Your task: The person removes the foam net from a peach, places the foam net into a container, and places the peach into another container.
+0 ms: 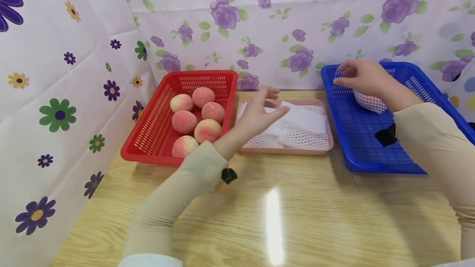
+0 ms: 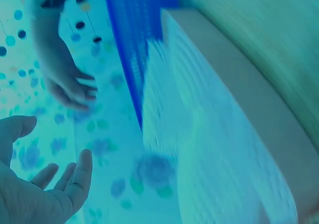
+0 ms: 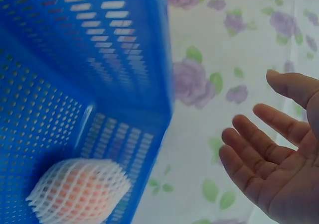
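Note:
My left hand (image 1: 257, 112) is held over the left side of a pink tray (image 1: 285, 151), thumb and fingers apart with nothing between them. White foam net sleeves (image 1: 304, 125) lie piled in that tray. Above the back left of a blue plastic basket (image 1: 367, 166) hovers my right hand (image 1: 365, 78); its fingers are bent loosely and the palm is bare in the right wrist view. Inside the blue basket a peach in a white foam net (image 3: 77, 191) rests near the back wall, partly hidden by the right hand in the head view.
Several bare peaches (image 1: 184, 122) sit in a red plastic basket (image 1: 148, 159) on the left, close beside the tray. All three containers stand on a wooden table (image 1: 237, 226). Flowered cloth (image 1: 267, 28) hangs behind them and along the left side.

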`<control>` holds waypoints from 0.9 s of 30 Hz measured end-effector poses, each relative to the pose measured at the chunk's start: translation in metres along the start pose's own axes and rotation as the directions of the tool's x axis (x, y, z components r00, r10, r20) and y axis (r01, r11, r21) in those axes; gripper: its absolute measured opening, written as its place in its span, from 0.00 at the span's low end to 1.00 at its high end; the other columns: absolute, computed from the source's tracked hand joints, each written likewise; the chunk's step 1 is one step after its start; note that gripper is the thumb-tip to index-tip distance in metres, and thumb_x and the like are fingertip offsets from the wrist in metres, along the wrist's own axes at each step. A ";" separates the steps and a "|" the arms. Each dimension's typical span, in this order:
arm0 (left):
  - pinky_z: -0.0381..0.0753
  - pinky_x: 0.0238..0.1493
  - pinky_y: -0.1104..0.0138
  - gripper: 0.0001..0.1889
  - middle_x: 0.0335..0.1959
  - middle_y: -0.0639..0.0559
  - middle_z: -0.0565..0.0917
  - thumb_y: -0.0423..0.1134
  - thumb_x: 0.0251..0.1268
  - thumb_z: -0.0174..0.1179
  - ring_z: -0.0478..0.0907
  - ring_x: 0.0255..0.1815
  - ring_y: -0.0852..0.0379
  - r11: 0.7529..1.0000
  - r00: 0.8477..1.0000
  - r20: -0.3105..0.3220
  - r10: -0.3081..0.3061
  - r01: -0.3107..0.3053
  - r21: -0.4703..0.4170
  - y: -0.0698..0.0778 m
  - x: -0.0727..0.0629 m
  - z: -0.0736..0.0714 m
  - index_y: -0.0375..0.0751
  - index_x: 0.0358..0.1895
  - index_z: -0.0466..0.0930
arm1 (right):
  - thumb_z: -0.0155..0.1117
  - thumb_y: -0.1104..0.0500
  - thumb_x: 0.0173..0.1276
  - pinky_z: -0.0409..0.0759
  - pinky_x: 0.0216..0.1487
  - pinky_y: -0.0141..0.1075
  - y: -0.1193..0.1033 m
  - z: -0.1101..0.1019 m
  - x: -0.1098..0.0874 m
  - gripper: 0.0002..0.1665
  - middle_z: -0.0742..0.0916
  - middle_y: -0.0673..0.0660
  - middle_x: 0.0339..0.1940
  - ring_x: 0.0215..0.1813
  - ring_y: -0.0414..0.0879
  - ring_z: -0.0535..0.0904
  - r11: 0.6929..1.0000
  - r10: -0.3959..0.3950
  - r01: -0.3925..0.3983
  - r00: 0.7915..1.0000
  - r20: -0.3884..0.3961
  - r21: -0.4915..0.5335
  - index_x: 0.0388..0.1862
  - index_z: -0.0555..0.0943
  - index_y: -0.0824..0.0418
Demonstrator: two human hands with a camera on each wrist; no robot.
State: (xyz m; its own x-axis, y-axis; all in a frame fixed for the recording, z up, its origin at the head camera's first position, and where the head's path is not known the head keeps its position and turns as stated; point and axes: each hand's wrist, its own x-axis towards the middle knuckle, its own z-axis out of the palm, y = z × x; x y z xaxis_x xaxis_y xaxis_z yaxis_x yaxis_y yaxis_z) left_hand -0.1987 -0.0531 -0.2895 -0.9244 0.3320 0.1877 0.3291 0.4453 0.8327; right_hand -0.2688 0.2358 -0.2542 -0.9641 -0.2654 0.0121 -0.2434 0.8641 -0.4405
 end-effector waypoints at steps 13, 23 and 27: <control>0.78 0.39 0.77 0.30 0.57 0.40 0.76 0.40 0.59 0.66 0.81 0.47 0.53 0.975 0.994 0.041 -0.105 0.111 -0.193 0.014 0.008 0.083 0.38 0.63 0.65 | 0.53 0.47 0.70 0.62 0.57 0.66 0.047 -0.002 0.009 0.38 0.69 0.80 0.61 0.59 0.74 0.64 0.996 0.084 -0.085 0.994 -0.064 -0.001 0.68 0.60 0.73; 0.80 0.32 0.77 0.31 0.52 0.44 0.79 0.38 0.55 0.68 0.81 0.35 0.63 0.928 0.963 0.159 -0.217 0.254 -0.273 0.020 0.003 0.123 0.38 0.62 0.66 | 0.55 0.47 0.68 0.59 0.58 0.68 0.083 0.005 0.011 0.44 0.65 0.83 0.61 0.60 0.77 0.59 0.984 0.178 -0.179 0.980 -0.089 -0.001 0.69 0.54 0.77; 0.82 0.28 0.73 0.31 0.51 0.43 0.77 0.34 0.56 0.67 0.82 0.27 0.57 0.854 0.941 0.205 -0.270 0.333 -0.400 0.022 0.004 0.128 0.37 0.62 0.64 | 0.55 0.48 0.68 0.58 0.59 0.68 0.093 0.007 0.015 0.45 0.62 0.83 0.63 0.62 0.77 0.57 0.978 0.208 -0.208 0.973 -0.096 0.009 0.70 0.52 0.77</control>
State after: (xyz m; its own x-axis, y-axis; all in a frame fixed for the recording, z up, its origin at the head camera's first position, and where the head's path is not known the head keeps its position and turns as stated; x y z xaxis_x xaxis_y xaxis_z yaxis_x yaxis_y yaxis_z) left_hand -0.1706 0.0646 -0.3371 -0.9188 0.3627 -0.1557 -0.1041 0.1577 0.9820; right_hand -0.3049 0.3095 -0.3019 -0.9993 -0.0375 0.0060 -0.0362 0.8968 -0.4410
